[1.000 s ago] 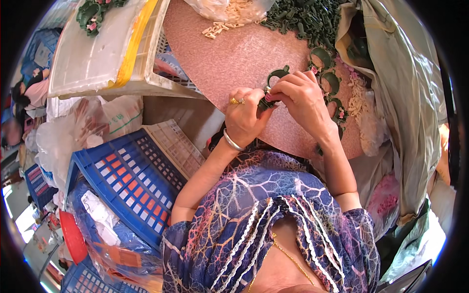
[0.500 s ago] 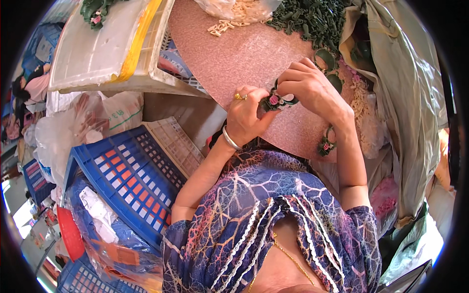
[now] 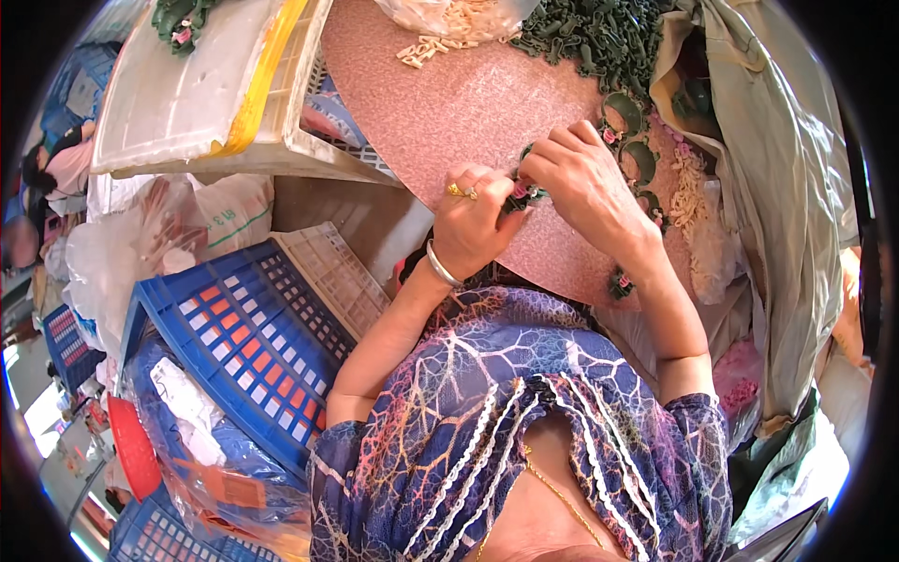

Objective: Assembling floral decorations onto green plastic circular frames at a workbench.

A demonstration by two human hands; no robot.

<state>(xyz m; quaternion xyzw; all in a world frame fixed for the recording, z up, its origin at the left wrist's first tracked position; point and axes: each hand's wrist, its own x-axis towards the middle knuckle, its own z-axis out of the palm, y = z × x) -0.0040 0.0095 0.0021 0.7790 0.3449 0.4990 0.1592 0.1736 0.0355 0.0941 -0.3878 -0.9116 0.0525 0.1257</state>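
Between my two hands, over the near part of the pinkish speckled tabletop (image 3: 449, 103), is a small dark green ring with pink flowers (image 3: 521, 191). My left hand (image 3: 471, 217), with a gold ring and a silver bangle, pinches it from the left. The fingers of my right hand (image 3: 592, 192) close on its far right side, and much of the ring is hidden behind them. Beyond my right hand lie several similar green rings (image 3: 641, 161), some with pink flowers. Another flowered piece (image 3: 621, 283) sits by my right forearm.
Dark green plastic pieces (image 3: 599, 37) are heaped at the back, beside a clear bag of cream pieces (image 3: 459, 17). More cream pieces (image 3: 691, 192) lie at the right edge, near a grey-green cloth (image 3: 782, 187). Left stand a white crate (image 3: 197, 94) and a blue basket (image 3: 243, 328).
My right hand has turned and shifted slightly, closing over the green ring, which now shows less. More rings behind it have come into sight. My left hand stays nearly still.
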